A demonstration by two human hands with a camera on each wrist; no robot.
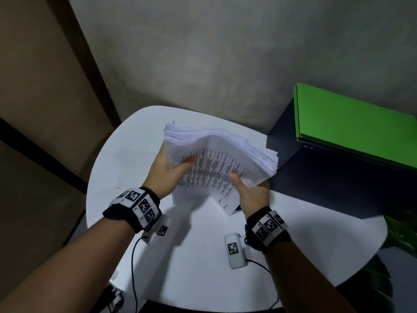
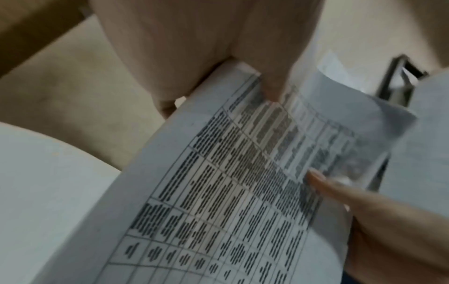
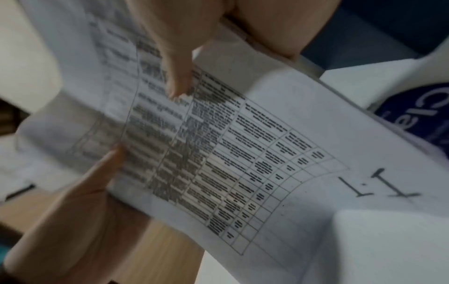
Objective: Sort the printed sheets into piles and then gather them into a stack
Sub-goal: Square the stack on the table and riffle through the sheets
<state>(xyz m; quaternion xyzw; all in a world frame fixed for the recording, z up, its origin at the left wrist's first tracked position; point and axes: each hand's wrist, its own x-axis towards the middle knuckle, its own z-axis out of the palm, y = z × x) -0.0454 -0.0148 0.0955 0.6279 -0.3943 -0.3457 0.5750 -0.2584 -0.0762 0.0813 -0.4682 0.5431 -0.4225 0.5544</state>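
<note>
Hands both on one thick bundle of white printed sheets [image 1: 216, 159], held off the round white counter [image 1: 126, 159] at mid-frame.

Left hand [image 1: 168, 169], left of centre in the head view: thumb pressed on the printed top page, fingers out of sight beneath the bundle's left edge. A pinch, thumb above and fingers below. Left wrist view confirms the thumb tip on the table of text.

Right hand [image 1: 252, 190], lower centre-right: thumb on the top page near its near edge, fingers tucked under. Also gripping. Right wrist view shows the thumb on the grid and "1.1" printed at the page's corner.

Bundle spans between the two hands, arched upward in the middle; far corner fans out loosely toward the upper centre of the frame, right-hand edges splayed in steps. Near corner of the top sheet droops toward the counter.

To the right: dark cabinet [image 1: 327, 172] with a green flat box [image 1: 352, 127] on top, just beside the bundle's right edge.

Risks, as judged:
- Fanned sheets are unclamped at the far side; a tilt or loosened pinch could let them slide out and scatter.
- Arch puts stress on the grip; sheets may crease at the thumbs.
- Right edge could catch the cabinet side.
- No piles visible on the counter, so sorting looks not yet laid out.
</note>
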